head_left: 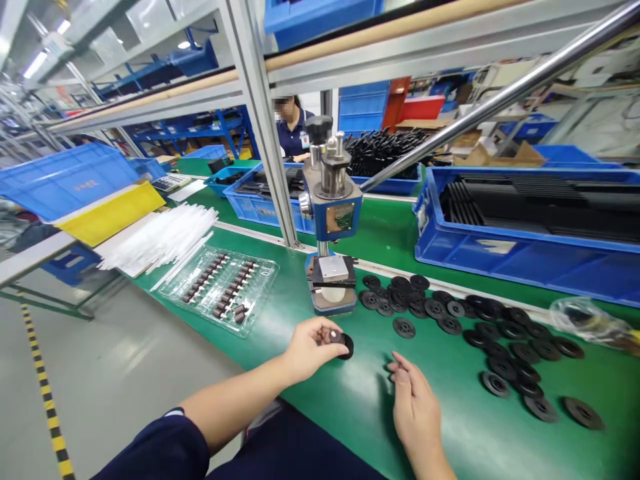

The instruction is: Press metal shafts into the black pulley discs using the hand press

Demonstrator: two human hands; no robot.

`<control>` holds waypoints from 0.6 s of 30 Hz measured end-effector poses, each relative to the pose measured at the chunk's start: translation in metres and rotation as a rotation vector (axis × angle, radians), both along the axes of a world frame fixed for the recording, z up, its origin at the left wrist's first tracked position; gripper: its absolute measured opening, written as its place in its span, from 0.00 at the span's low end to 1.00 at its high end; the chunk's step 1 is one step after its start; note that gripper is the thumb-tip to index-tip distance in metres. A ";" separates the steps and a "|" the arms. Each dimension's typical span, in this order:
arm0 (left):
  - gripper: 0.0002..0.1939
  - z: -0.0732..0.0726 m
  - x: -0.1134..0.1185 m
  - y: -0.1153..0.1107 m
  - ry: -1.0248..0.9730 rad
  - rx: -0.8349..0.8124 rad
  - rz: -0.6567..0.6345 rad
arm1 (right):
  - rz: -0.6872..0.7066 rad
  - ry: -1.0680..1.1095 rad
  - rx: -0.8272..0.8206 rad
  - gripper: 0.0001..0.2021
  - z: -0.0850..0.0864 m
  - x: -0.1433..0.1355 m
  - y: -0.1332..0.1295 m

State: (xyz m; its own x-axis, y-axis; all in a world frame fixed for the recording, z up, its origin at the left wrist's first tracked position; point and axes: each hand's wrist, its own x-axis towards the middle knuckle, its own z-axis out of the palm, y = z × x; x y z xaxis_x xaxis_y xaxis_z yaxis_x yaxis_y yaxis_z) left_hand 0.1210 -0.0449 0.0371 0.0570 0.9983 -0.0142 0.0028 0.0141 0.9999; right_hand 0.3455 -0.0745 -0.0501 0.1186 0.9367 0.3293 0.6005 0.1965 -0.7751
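Held: black disc (349, 346) with dark cylindrical piece (336, 336), above the green counter (357, 397) toward its near edge.
Left hand (313, 347) pinches both; right hand (414, 403) empty, fingers loose. Probably light, rigid; best gripped by the rim.

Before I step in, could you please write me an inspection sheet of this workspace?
Surface: green bench, with a press standing on it.
Job's things: dark round piece and held disc together in the left hand; brown cylinders in a clear tray; loose black discs right of the press.
Clutter: white strips heaped beyond the tray; crumpled clear plastic near the right edge.
Hands: left pinching its pieces; right hand open above the bench, with nothing seen in it.
Cables: nothing seen.
Surroundings: blue bin of flat black parts behind the discs; another person beyond the metal post.
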 end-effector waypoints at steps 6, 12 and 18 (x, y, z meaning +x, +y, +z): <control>0.11 0.098 -0.036 0.039 0.273 0.501 0.118 | 0.069 -0.105 0.066 0.18 0.004 -0.005 0.003; 0.15 0.120 -0.038 0.095 0.245 0.350 0.065 | 0.060 -0.101 0.089 0.17 0.004 -0.007 0.003; 0.16 0.108 -0.032 0.113 0.197 0.346 0.029 | 0.037 -0.035 0.068 0.19 0.034 0.002 0.011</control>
State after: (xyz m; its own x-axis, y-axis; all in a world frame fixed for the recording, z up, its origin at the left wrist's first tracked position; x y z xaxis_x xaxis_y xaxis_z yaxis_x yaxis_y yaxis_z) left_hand 0.0888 0.0683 0.1450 0.0587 0.9470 0.3157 0.1995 -0.3210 0.9258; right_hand 0.3476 -0.0634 -0.0164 0.0717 0.9155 0.3958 0.6186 0.2705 -0.7377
